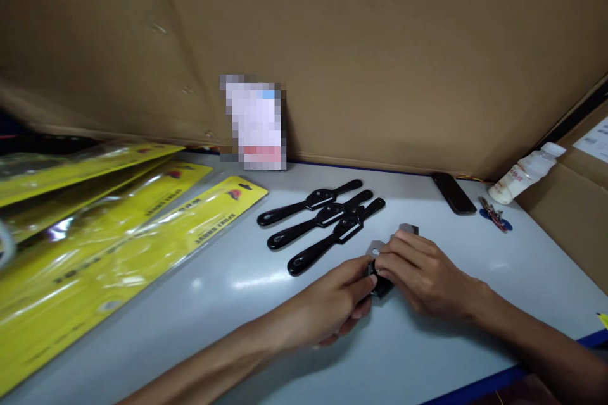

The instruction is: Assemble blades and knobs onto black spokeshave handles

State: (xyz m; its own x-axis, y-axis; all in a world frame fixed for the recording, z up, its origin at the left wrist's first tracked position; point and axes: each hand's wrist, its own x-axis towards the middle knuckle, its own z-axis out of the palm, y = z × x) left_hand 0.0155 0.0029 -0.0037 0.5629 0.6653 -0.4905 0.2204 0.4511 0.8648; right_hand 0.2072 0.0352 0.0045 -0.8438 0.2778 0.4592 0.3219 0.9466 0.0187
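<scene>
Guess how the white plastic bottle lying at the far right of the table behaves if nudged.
The white bottle lies on its side, so it probably rolls. It leans against the cardboard box, which may stop it that way. It looks like thin plastic, likely light; how full it is cannot be seen.

Both forearms enter from the bottom edge, bare, angled toward each other and meeting near centre frame. Left hand point(332, 307): palm turned inward, fingers point(361, 271) curled, tips pinched together at the meeting point with the other hand. Right hand point(420, 272): knuckles up, back of the hand toward the camera, fingers point(392, 259) bent down and closed at the tips (thumb hidden beneath). The two hands touch fingertip to fingertip. Wrists straight, both held low.
</scene>
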